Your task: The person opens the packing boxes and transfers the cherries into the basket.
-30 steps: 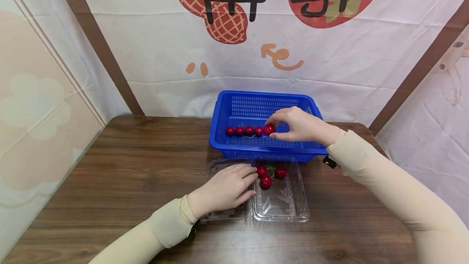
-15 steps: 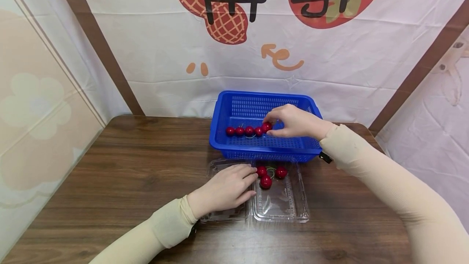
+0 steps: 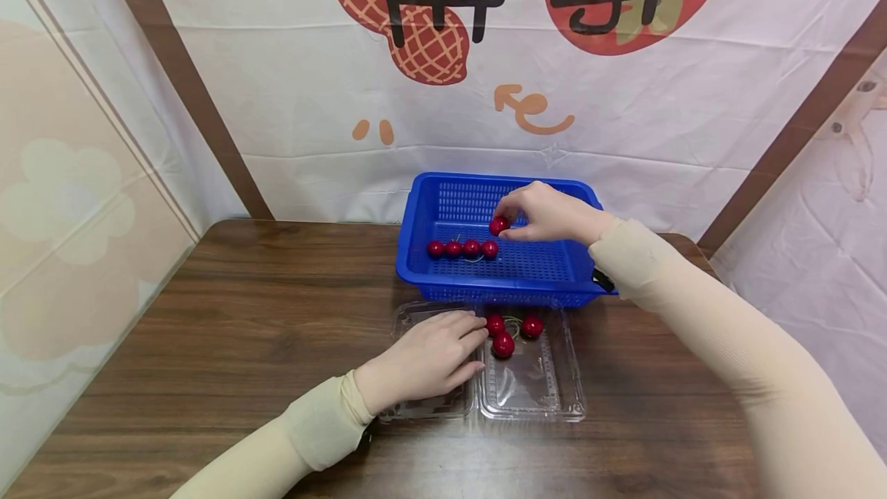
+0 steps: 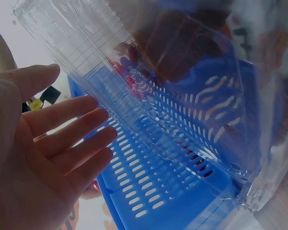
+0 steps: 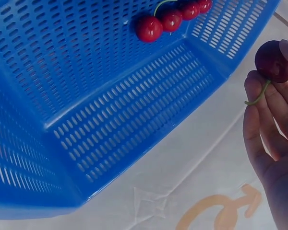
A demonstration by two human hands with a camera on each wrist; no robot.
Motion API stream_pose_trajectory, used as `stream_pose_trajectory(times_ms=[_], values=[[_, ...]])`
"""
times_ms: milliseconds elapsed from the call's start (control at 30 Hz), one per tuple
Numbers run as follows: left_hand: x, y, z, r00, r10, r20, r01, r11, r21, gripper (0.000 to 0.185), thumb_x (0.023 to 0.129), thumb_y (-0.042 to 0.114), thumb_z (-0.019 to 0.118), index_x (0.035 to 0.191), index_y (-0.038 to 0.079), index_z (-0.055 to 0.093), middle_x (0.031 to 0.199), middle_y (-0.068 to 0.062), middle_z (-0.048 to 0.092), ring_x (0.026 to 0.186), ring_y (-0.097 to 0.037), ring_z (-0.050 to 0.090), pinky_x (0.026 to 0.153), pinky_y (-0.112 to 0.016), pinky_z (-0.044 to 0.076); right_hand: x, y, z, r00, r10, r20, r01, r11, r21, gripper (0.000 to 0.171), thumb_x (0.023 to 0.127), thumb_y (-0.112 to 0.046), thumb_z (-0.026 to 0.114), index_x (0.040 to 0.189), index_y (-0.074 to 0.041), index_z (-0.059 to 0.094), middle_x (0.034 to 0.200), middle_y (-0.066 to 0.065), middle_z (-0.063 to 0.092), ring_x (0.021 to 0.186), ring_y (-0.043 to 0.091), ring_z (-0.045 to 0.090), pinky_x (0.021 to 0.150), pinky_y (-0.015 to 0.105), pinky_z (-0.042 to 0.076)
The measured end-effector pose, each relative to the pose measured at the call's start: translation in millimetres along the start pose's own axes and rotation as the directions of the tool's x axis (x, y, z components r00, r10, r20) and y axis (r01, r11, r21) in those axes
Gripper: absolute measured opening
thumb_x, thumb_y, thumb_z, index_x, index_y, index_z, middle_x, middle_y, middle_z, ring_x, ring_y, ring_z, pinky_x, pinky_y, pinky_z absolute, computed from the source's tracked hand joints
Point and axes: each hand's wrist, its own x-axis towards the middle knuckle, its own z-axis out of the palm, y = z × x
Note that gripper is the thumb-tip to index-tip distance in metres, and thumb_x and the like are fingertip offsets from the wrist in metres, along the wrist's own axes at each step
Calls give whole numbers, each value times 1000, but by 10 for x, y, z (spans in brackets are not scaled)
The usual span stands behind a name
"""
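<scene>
Up at twelve o'clock, the right hand (image 3: 547, 214) pinches a cherry (image 3: 498, 226) above the blue basket (image 3: 506, 272) — the left hand (image 3: 423, 360), fingers flat, steadies the clear box (image 3: 530, 387).

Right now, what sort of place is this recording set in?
Probably a staged tabletop booth, not a working kitchen: a wooden table stands before a cloth backdrop printed with cartoon shapes, and on it only a blue basket and a clear clamshell box holding cherries.

Our right hand (image 3: 547, 212) hovers above the basket (image 3: 416, 268), fingertips pinched; our left hand (image 3: 423, 360) lies flat just before it.
</scene>
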Motion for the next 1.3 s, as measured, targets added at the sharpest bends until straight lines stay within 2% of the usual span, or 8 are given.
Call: stream_pose_trajectory(times_ms=[167,567,1033,1300], values=[[3,-2,5,1000,7,-10,-7,1000,-17,40,90,36,60,116,6,65,120,-8,63,115,-22,58,104,-33,44,67,66,15,1000,29,11,-29,999,23,29,83,-25,72,106,-8,69,97,5,71,88,21,68,79,34,57],[-4,-10,1,1000,1,-12,-1,1000,-6,40,90,37,59,116,6,65,121,-7,63,116,-21,57,105,-32,43,202,178,82,990,116,78,-120,992,47,27,83,-27,73,104,-10,70,96,3,71,88,17,67,82,34,57],[-3,-8,-11,1000,9,-13,-9,1000,-7,41,90,37,59,116,6,66,121,-8,63,115,-22,58,104,-32,44,307,365,233,963,239,125,-250,964,90,26,82,-24,75,103,-11,70,96,3,71,84,14,66,82,34,57],[-14,-6,0,1000,10,-22,-10,1000,-6,40,91,37,59,115,6,66,120,-7,63,114,-21,58,105,-32,43,344,445,320,937,311,160,-330,938,107,24,81,-24,75,102,-13,70,95,3,71,85,15,66,84,34,57]])
